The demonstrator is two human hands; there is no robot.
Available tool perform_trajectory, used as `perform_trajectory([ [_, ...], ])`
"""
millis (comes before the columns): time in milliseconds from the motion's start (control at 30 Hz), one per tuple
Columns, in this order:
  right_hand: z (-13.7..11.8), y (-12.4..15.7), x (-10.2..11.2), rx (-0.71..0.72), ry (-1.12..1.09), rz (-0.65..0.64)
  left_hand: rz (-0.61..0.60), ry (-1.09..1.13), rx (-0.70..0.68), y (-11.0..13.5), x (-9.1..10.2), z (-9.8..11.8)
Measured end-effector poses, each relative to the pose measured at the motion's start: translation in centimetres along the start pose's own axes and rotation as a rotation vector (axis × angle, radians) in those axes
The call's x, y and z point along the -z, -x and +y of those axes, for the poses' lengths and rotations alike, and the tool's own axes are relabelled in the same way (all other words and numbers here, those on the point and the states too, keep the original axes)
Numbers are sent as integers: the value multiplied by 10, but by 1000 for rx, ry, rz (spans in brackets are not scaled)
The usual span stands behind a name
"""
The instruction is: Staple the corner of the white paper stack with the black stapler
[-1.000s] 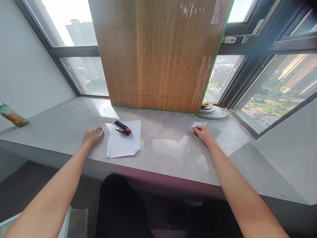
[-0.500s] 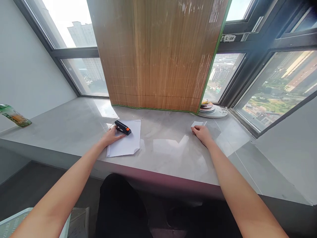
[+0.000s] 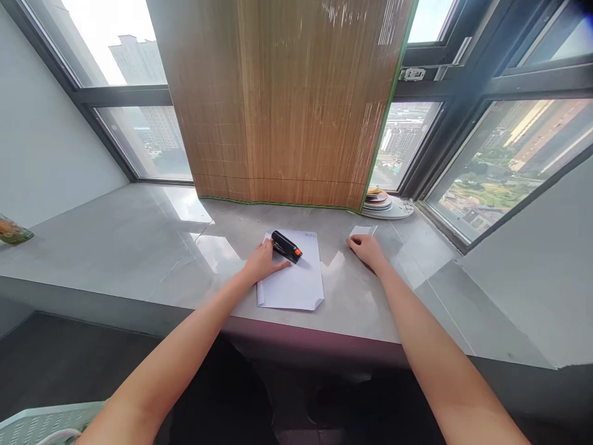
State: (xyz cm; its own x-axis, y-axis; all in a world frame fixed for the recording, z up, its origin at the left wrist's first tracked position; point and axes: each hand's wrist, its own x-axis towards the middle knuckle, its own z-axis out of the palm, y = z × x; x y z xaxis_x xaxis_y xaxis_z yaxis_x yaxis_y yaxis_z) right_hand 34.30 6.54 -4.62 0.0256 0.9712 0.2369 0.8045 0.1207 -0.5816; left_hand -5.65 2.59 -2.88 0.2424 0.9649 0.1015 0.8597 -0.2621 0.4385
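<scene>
A stack of white paper sheets (image 3: 296, 281) lies on the grey stone sill (image 3: 139, 241) in front of me. On its far edge rests a black stapler with an orange tab (image 3: 286, 246). My left hand (image 3: 263, 262) lies flat on the paper's left side, fingers spread, fingertips just beside the stapler. My right hand (image 3: 365, 249) rests palm down on the sill to the right, fingers loosely together, next to a small white slip of paper (image 3: 361, 230). Neither hand grips anything.
A bamboo blind (image 3: 282, 99) hangs down to the sill at the back. A stack of plates (image 3: 386, 204) sits at the back right by the window. A green bottle (image 3: 13, 230) lies at the far left. A pale plastic basket (image 3: 41, 420) shows at bottom left.
My left hand moved from the bare sill onto the paper and slid the sheets with the stapler to the right, toward my right hand. The right hand stayed put.
</scene>
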Motion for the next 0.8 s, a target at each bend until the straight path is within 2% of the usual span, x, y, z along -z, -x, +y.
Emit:
perform_trajectory([
  [100,-11,1,0,53,-38,47,29,41,1,-3,-11,11],
  [200,-39,4,-10,148,-150,45,56,61,-32,-2,-14,7],
  [333,-87,18,-40,352,-254,-133,83,34,-68,-3,-18,1],
  [467,-118,33,-65,541,-70,-215,120,53,-112,-4,-21,-1],
  [533,-119,35,-67,540,-21,-218,130,74,-119,-5,-21,-2],
  [600,-113,32,-61,518,-61,-222,127,87,-107,-5,-20,-3],
  [800,-74,19,-39,530,-173,-256,109,38,-117,-3,-17,-3],
])
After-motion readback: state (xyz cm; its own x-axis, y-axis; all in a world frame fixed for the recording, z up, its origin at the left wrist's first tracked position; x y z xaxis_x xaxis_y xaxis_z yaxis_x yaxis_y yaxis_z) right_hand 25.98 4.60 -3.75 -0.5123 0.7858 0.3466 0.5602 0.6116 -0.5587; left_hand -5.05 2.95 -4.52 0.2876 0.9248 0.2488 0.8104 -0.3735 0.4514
